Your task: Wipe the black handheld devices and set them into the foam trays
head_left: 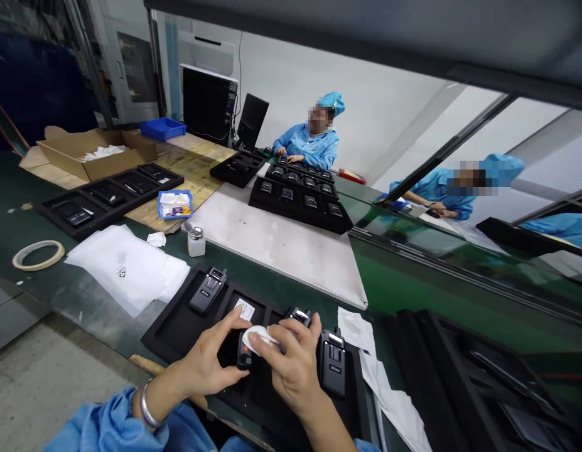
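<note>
Black boxy device [244,359] with orange button [246,348], held near 7 o'clock over black foam tray [164,323]. Visible edge running roughly 12-to-6; cannot tell which end leads. Clamped between thumb and fingers by left grip [208,361]; crumpled, soft white wad [257,338] pinched against it by right grip [293,364].

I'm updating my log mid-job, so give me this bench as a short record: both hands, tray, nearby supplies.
Left hand: holds a black device
Right hand: holds a white cloth at that device
Black foam tray: beneath both hands; one handheld unit toward its left end, another unit toward its right
Left of tray: white plastic bags, tape roll
Beyond tray: pump bottle
</note>
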`<act>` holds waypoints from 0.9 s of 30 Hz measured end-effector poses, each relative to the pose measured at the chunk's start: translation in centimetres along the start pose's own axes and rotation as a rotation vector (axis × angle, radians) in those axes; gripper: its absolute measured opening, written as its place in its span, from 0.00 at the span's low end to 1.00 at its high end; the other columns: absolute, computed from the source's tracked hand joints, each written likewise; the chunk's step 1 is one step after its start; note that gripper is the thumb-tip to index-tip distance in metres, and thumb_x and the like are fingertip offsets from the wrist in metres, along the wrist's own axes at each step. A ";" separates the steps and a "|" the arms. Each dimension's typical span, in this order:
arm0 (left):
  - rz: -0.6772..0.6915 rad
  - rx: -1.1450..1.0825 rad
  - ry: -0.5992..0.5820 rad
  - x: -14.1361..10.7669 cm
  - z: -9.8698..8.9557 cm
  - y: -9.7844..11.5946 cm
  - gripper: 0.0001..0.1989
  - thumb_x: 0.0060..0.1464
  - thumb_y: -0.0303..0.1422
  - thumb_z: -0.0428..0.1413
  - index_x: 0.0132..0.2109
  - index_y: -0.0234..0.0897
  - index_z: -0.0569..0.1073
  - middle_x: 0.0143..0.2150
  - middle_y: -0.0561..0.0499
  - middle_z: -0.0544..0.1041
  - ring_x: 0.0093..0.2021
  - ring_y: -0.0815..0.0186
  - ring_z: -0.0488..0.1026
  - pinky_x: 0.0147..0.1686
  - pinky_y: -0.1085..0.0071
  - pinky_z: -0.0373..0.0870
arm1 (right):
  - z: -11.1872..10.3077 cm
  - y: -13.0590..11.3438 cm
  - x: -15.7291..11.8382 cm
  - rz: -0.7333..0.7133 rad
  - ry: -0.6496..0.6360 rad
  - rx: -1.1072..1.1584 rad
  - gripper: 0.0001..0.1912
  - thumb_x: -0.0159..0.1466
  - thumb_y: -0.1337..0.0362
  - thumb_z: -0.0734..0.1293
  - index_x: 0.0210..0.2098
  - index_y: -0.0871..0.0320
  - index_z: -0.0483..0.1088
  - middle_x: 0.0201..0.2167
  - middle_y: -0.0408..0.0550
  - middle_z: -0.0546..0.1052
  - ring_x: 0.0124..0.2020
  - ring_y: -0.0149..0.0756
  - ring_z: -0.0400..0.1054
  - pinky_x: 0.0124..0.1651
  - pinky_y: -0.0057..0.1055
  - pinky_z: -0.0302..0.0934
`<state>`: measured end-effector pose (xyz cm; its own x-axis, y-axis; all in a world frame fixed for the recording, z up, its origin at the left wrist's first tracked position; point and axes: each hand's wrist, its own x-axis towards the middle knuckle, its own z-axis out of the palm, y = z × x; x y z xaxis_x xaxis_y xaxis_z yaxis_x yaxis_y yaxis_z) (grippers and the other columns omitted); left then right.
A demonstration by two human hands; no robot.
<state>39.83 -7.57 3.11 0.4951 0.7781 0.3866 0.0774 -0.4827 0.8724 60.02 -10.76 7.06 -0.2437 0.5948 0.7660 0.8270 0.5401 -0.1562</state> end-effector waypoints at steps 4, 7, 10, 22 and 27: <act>0.003 -0.005 -0.004 0.2 -0.2 -0.4 0.52 0.48 0.25 0.64 0.72 0.49 0.45 0.60 0.46 0.72 0.59 0.56 0.71 0.61 0.55 0.68 | 0.1 0.2 0.3 0.002 -0.005 0.005 0.18 0.66 0.74 0.64 0.43 0.43 0.78 0.35 0.40 0.75 0.45 0.37 0.63 0.67 0.65 0.34; -0.001 -0.004 -0.010 0.5 -0.4 -0.5 0.53 0.48 0.25 0.65 0.72 0.49 0.45 0.60 0.46 0.72 0.59 0.55 0.71 0.61 0.53 0.68 | 0.4 0.3 0.6 -0.019 -0.028 -0.001 0.18 0.66 0.74 0.64 0.43 0.43 0.78 0.36 0.40 0.75 0.46 0.37 0.63 0.67 0.65 0.33; 0.000 0.019 -0.024 0.6 -0.5 -0.5 0.54 0.46 0.24 0.66 0.72 0.50 0.45 0.60 0.47 0.73 0.58 0.56 0.72 0.61 0.54 0.69 | 0.5 0.3 0.7 0.010 -0.026 0.026 0.18 0.66 0.74 0.64 0.42 0.43 0.78 0.35 0.40 0.74 0.46 0.37 0.63 0.67 0.65 0.34; 0.022 0.050 -0.030 0.7 -0.5 -0.8 0.51 0.49 0.26 0.64 0.72 0.47 0.46 0.63 0.44 0.70 0.61 0.52 0.70 0.61 0.53 0.68 | 0.3 0.5 0.9 0.013 -0.045 0.014 0.18 0.66 0.73 0.64 0.42 0.41 0.78 0.35 0.39 0.75 0.46 0.37 0.63 0.67 0.66 0.32; 0.009 0.028 -0.037 0.8 -0.5 -0.6 0.51 0.48 0.26 0.65 0.72 0.48 0.47 0.59 0.46 0.73 0.58 0.54 0.72 0.60 0.53 0.69 | 0.2 0.5 0.8 0.054 -0.043 0.025 0.17 0.67 0.72 0.63 0.42 0.43 0.78 0.35 0.40 0.75 0.46 0.36 0.63 0.67 0.65 0.33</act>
<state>39.77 -6.42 3.05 0.5277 0.7585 0.3823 0.0972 -0.5011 0.8599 60.17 -9.87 7.43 -0.2213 0.6483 0.7285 0.8268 0.5208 -0.2124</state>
